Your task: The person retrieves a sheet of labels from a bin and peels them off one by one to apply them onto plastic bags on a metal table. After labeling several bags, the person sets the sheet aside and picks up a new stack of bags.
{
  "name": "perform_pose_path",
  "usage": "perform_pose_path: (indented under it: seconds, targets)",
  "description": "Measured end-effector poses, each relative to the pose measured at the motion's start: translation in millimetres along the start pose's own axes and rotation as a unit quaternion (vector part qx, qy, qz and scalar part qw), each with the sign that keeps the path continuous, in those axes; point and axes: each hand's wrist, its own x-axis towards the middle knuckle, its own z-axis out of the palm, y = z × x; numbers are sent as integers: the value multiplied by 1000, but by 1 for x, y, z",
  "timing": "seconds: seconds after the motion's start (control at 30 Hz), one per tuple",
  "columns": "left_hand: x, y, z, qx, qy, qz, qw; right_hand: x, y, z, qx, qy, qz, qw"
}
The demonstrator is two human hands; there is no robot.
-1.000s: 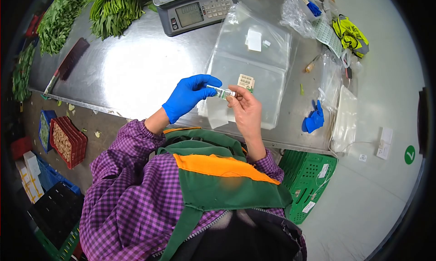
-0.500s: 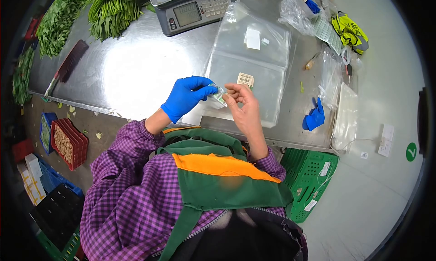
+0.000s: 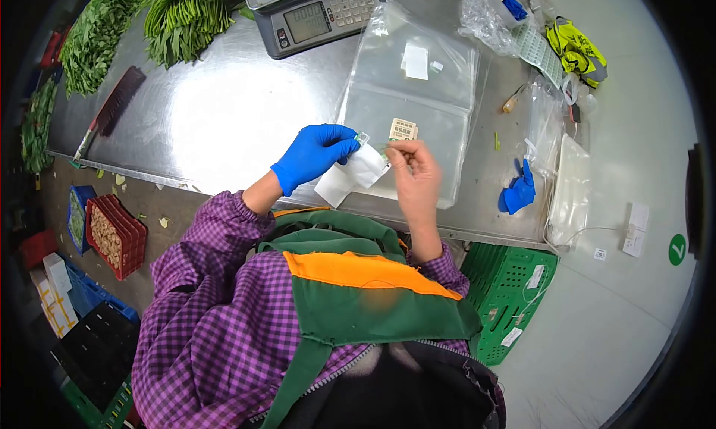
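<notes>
My left hand (image 3: pixel 315 157), in a blue glove, is closed on a strip of white label backing paper (image 3: pixel 367 166) with a bit of green print at its upper end. The strip's loose tail (image 3: pixel 335 186) hangs below, over the table edge. My bare right hand (image 3: pixel 418 177) pinches a small sticker (image 3: pixel 385 152) at the strip's right end; fingers partly cover it. Beneath both hands lies a stack of clear plastic bags (image 3: pixel 406 101). A beige and green label (image 3: pixel 403 129) sits on the top bag, just above my right fingertips.
A digital scale (image 3: pixel 321 19) stands at the back. Leafy greens (image 3: pixel 186 22) and a brush (image 3: pixel 115 104) lie on the left. To the right are a blue glove (image 3: pixel 517 190), crumpled plastic (image 3: pixel 483 22) and a yellow-green vest (image 3: pixel 578 52). Green crates (image 3: pixel 507 302) stand below the table.
The strip has turned and unfolded, showing more white backing and a hanging tail. My right hand has shifted slightly right and down, with the fingers pinched at the strip's end.
</notes>
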Motion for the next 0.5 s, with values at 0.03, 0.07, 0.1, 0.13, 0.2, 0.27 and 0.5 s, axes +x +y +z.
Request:
perform_pose_path:
  seconds: [0.03,0.07,0.1,0.13,0.2,0.27,0.5]
  targets:
    - [1,0,0,18,6,-2,1000,1,4,-1,63,20,30,997]
    - [2,0,1,18,5,-2,1000,2,7,-4,63,21,30,997]
    - [2,0,3,31,-6,14,999,4,0,-4,65,5,50,997]
    - [1,-1,4,44,-16,30,998,5,-4,-4,67,-10,71,995]
    - [2,-5,11,83,-26,50,995,3,-6,2,35,-30,55,997]
    - [2,-4,19,115,-45,61,990,3,-3,1,0,-50,38,998]
    - [10,-17,-30,115,26,45,992,17,41,-43,104,150,135,974]
